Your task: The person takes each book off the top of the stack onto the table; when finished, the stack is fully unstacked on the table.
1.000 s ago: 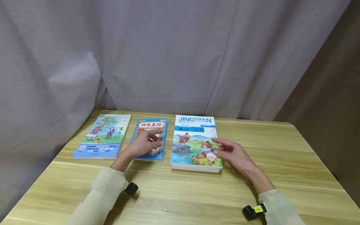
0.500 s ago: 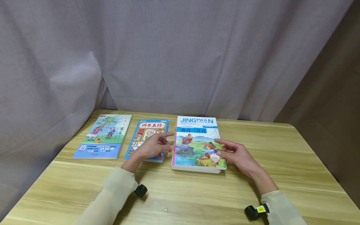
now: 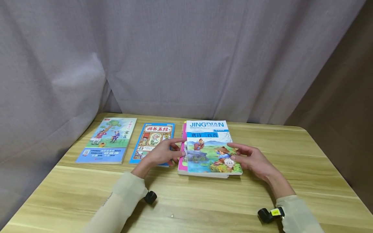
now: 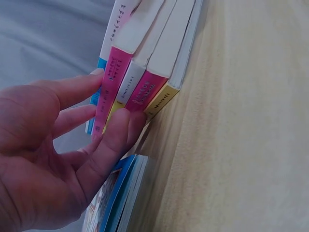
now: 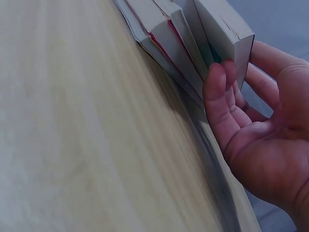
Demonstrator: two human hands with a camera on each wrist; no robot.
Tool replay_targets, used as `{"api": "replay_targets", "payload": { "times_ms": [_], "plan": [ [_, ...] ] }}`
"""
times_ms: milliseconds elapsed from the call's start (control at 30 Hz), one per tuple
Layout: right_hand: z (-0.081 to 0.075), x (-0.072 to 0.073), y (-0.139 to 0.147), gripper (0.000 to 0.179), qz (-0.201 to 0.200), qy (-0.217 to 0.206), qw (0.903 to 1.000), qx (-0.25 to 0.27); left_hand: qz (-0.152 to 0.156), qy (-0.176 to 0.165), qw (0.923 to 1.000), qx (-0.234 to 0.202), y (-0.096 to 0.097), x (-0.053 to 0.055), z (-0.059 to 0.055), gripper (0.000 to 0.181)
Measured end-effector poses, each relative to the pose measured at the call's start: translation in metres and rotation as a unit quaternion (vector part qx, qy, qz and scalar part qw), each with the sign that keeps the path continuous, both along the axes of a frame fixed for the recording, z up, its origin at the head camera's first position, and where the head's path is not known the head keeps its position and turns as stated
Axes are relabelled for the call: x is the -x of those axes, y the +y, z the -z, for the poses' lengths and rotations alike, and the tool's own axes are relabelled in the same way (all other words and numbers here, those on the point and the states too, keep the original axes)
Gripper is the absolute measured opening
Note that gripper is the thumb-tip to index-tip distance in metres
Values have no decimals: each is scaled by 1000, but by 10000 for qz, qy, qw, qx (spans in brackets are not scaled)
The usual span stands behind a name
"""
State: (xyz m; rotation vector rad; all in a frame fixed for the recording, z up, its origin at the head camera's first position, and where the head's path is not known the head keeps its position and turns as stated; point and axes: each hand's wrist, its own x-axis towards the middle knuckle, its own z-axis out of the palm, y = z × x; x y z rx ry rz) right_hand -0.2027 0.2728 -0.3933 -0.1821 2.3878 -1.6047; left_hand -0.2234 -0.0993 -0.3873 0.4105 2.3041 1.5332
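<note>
A stack of paperback books lies in the middle of the table. Its top book [image 3: 208, 152] has a blue band and a pond scene, and sits shifted to the right. This bares the left strip of a pink book [image 3: 183, 165] beneath. My right hand [image 3: 252, 161] pinches the top book's right edge; in the right wrist view, fingers and thumb [image 5: 216, 92] lie around that raised edge. My left hand [image 3: 164, 152] touches the stack's left side with fairly straight fingers. In the left wrist view its fingertips rest against pink, white and yellow spines [image 4: 140, 89].
Just left of the stack lies a blue-bordered book [image 3: 142, 142], partly behind my left hand. Farther left is a book with a tree picture [image 3: 107, 140]. A grey curtain [image 3: 175, 58] hangs behind the wooden table [image 3: 204, 207].
The top book has slid right with my right hand, uncovering the pink book below. My left hand has moved right, from over the blue-bordered book to the stack's left edge.
</note>
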Motion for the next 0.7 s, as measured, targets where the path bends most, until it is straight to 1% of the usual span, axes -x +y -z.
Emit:
{"api": "replay_targets", "payload": {
  "times_ms": [167, 367, 567, 700],
  "plan": [
    [2, 1, 3, 64, -140, -262, 9978, 587, -39, -211, 9997, -153, 1, -1, 0, 62],
    [4, 3, 3, 72, -383, -622, 9892, 1272, -66, -313, 9993, -172, 2, -1, -1, 63],
    [1, 8, 4, 74, -663, -674, 9849, 1448, -76, -333, 9993, -181, 1, -1, -1, 63],
    [3, 10, 3, 72, -586, -661, 9838, 1559, -97, -364, 9991, -205, 1, -1, 0, 64]
  ]
}}
